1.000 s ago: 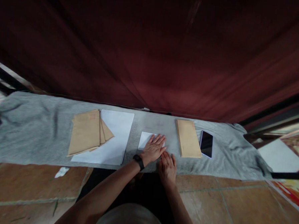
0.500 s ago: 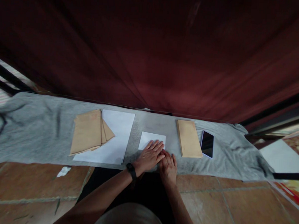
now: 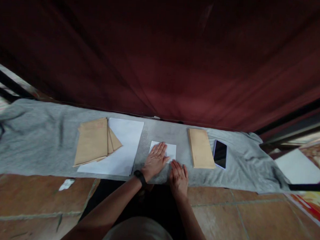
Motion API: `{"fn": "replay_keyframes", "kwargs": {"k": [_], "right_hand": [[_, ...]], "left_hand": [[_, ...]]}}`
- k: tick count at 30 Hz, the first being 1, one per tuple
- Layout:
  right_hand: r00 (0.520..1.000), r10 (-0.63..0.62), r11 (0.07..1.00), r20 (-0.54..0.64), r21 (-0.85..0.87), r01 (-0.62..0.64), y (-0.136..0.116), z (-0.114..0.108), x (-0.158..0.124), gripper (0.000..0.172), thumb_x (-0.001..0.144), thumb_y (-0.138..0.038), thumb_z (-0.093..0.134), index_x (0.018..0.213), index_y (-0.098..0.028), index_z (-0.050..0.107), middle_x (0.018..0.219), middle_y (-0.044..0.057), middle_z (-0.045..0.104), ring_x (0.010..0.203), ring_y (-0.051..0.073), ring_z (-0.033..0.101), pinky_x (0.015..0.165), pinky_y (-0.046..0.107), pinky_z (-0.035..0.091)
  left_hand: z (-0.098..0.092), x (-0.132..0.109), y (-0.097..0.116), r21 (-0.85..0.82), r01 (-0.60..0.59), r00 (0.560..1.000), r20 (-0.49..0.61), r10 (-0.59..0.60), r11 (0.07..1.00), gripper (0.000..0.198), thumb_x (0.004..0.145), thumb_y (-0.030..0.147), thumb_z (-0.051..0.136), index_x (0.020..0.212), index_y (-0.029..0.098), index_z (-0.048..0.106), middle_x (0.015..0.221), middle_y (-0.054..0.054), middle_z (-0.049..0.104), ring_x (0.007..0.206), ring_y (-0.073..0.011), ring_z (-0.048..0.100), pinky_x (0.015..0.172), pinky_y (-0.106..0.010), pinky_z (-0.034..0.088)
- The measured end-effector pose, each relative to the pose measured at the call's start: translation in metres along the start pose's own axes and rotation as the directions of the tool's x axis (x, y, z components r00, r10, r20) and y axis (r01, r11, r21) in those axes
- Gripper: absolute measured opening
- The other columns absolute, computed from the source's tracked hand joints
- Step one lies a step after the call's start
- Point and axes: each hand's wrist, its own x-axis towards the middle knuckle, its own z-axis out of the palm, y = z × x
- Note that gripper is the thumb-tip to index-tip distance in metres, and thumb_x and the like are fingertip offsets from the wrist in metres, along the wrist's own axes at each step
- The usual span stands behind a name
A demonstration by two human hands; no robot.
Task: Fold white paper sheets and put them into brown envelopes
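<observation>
A small white piece of folded paper (image 3: 171, 150) lies on the grey cloth in front of me. My left hand (image 3: 155, 160), with a black band on its wrist, rests flat across the paper's left part, fingers stretched forward. My right hand (image 3: 179, 178) lies on the cloth at the paper's near right corner, its fingertips close to or touching that corner. Its fingers are extended and slightly bent, and I see nothing held in them. Part of the paper is hidden under the left hand.
Brown envelopes (image 3: 92, 141) lie fanned over large white sheets (image 3: 126, 147) to the left. A stack of brown envelopes (image 3: 201, 149) and a phone (image 3: 220, 154) lie to the right. Grey cloth (image 3: 46, 139) covers the narrow bench, and a dark red panel (image 3: 163, 63) rises behind it.
My left hand has slid left across the paper, uncovering its right part. The right hand has stayed nearly in place, and the two hands are now apart.
</observation>
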Motion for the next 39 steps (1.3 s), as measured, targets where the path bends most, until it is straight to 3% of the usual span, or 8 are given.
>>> {"fn": "replay_keyframes", "kwargs": {"k": [8,10,15,21,26,39], "right_hand": [[1.000,0.019,0.999,-0.005,0.036,-0.019,0.001,0.001,0.001,0.043,0.100,-0.016,0.037,0.139,-0.019,0.055,0.135,0.010,0.066,0.129,0.020,0.056,0.119,0.045,0.026],[0.999,0.049,0.997,-0.002,0.063,-0.049,0.002,-0.001,0.004,0.041,0.101,-0.018,0.036,0.137,-0.019,0.056,0.133,0.010,0.067,0.127,0.020,0.057,0.118,0.045,0.028],[0.995,0.085,0.989,0.046,0.120,-0.090,0.005,-0.006,0.020,0.044,0.105,-0.027,0.031,0.141,-0.015,0.054,0.139,0.015,0.062,0.134,0.023,0.052,0.117,0.050,0.030],[0.980,-0.028,0.991,0.199,0.137,0.000,-0.010,0.005,0.040,0.050,0.108,-0.033,0.025,0.152,-0.019,0.042,0.152,0.012,0.050,0.143,0.021,0.043,0.120,0.047,0.028],[0.969,-0.008,1.000,0.247,0.021,0.003,-0.019,0.017,0.040,0.051,0.108,-0.036,0.025,0.155,-0.021,0.037,0.156,0.009,0.046,0.146,0.022,0.038,0.122,0.048,0.022],[0.994,0.027,0.992,0.107,-0.128,-0.013,-0.003,0.018,0.027,0.058,0.106,-0.039,0.035,0.157,-0.011,0.031,0.156,0.021,0.042,0.145,0.029,0.040,0.119,0.053,0.026]], "left_hand": [[-0.012,-0.024,-0.013,0.077,0.165,0.985,-0.058,-0.161,0.983,0.058,0.103,0.035,0.033,0.152,0.004,0.037,0.158,-0.018,0.038,0.152,-0.0270,0.025,0.125,-0.050,0.021],[-0.016,-0.031,-0.013,0.061,0.118,0.991,-0.064,-0.114,0.991,0.055,0.103,0.032,0.034,0.150,0.005,0.041,0.158,-0.017,0.039,0.152,-0.0261,0.027,0.125,-0.047,0.023],[-0.023,-0.046,-0.014,-0.045,-0.184,0.982,0.032,0.185,0.982,0.050,0.104,0.038,0.038,0.148,0.015,0.046,0.158,-0.010,0.041,0.150,-0.0206,0.032,0.125,-0.040,0.026],[-0.024,-0.048,-0.015,-0.081,-0.206,0.975,0.074,0.212,0.975,0.057,0.104,0.042,0.038,0.152,0.012,0.037,0.161,-0.013,0.036,0.152,-0.0207,0.026,0.126,-0.039,0.021],[-0.020,-0.049,-0.015,-0.083,-0.198,0.976,0.079,0.204,0.977,0.059,0.103,0.039,0.038,0.154,0.009,0.033,0.162,-0.014,0.033,0.153,-0.0206,0.022,0.126,-0.039,0.018],[-0.014,-0.058,-0.013,-0.020,0.017,0.999,-0.033,-0.017,1.000,0.069,0.101,0.048,0.043,0.152,0.002,0.031,0.161,-0.022,0.032,0.153,-0.0281,0.021,0.125,-0.047,0.024]]}}
